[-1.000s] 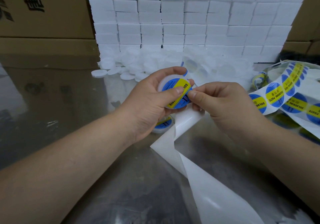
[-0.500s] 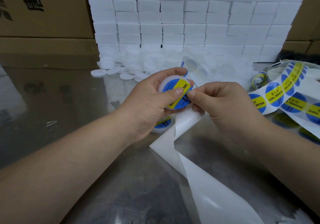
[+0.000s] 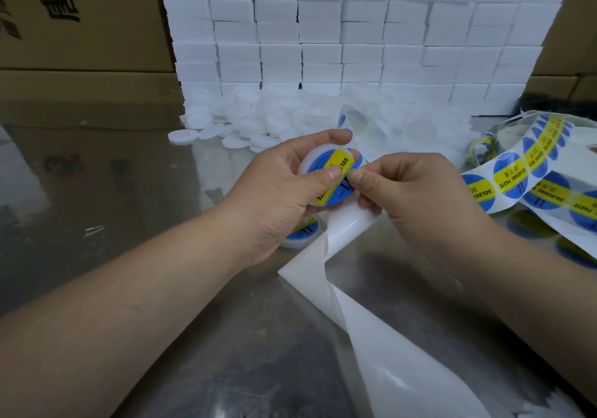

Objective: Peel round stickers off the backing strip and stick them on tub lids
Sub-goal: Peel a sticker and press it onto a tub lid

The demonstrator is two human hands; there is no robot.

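Movement over the last second is slight: both hands sit almost where they were, and the sticker (image 3: 339, 160) lies on the lid (image 3: 305, 166) as it did then, its blue-and-yellow face covering most of the top. The left hand (image 3: 274, 191) grips the lid by its rim, fingers curled behind it and the thumb laid flat on the sticker, pressing it down. The lid is held above the table (image 3: 155, 198), tilted toward the camera. The right hand (image 3: 416, 198) pinches the strip (image 3: 344, 223) with thumb and curled fingers at the sticker's right edge, its thumb tip touching the left thumb, and the bare strip hangs from that pinch down to the table. The sticker looks nearly placed — what seems left is freeing its last edge and rubbing it flat. One labelled lid (image 3: 300, 233) lies on the table under the left hand, blank lids (image 3: 258, 120) are piled behind, and more stickers (image 3: 510, 178) wait at the right.
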